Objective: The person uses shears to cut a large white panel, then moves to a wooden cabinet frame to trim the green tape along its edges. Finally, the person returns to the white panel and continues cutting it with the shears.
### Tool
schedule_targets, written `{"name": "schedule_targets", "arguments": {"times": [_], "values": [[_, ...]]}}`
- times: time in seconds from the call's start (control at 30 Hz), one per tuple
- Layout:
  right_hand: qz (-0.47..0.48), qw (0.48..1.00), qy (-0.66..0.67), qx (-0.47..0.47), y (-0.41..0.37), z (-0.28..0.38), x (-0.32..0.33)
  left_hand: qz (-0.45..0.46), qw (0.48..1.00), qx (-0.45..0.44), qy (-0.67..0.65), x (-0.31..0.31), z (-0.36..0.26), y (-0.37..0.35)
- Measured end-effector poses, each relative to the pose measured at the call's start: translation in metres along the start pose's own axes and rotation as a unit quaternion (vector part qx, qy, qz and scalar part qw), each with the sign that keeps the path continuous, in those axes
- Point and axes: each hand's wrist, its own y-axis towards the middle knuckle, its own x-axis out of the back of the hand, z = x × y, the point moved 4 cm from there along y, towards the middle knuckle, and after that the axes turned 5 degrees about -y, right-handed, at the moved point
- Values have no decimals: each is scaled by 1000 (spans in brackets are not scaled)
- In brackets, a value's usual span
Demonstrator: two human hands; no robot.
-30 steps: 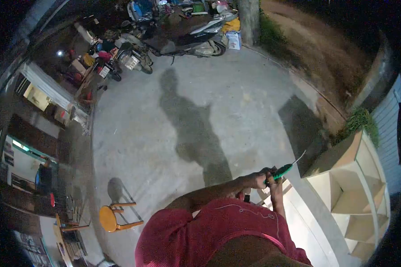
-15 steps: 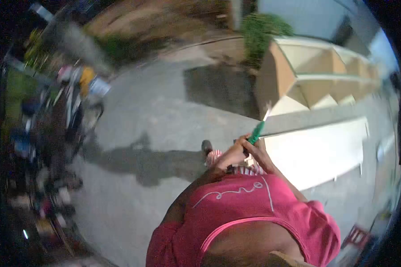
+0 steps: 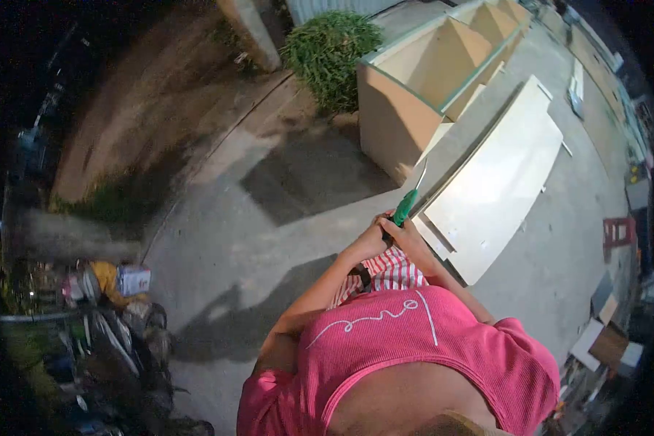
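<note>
A screwdriver (image 3: 405, 207) with a green handle and a thin metal shaft points up and away from my body. My left hand (image 3: 372, 240) and my right hand (image 3: 403, 234) meet around the dark lower end of its handle, both closed, with the fingers partly overlapping. Just beyond my right hand, a long white panel (image 3: 498, 171) lies low over the concrete. Farther ahead stands a long cream cabinet carcass (image 3: 396, 109) with open compartments. The screwdriver's shaft appears in front of the ground between them; it touches neither as far as I can tell.
A green bush (image 3: 330, 54) grows beside the cabinet's near end. At lower left stands a motorcycle (image 3: 120, 341) with a box and yellow cloth nearby. To the right are a red stool (image 3: 618, 232) and cardboard pieces (image 3: 609, 345) on the concrete ground (image 3: 218, 218).
My view has turned right, so the cabinet and panel appear rotated and the motorcycle sits lower. Both hands still hold the screwdriver close to my body.
</note>
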Motion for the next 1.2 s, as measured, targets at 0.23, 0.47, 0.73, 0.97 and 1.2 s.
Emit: {"name": "schedule_targets", "arguments": {"times": [0.23,0.47,0.73,0.97,1.2], "values": [[-85,996,-13,29,67,12,36,133,991,0,14,13,37,105],[-182,983,12,-25,158,7,82,175,984,37,10,48,17,199],[-188,979,49,-59,224,39,106,230,970,72,-18,84,34,280],[-177,980,48,-78,242,67,105,314,914,186,176,125,-38,297],[-206,965,73,-142,274,70,87,375,916,125,67,143,17,325]]}}
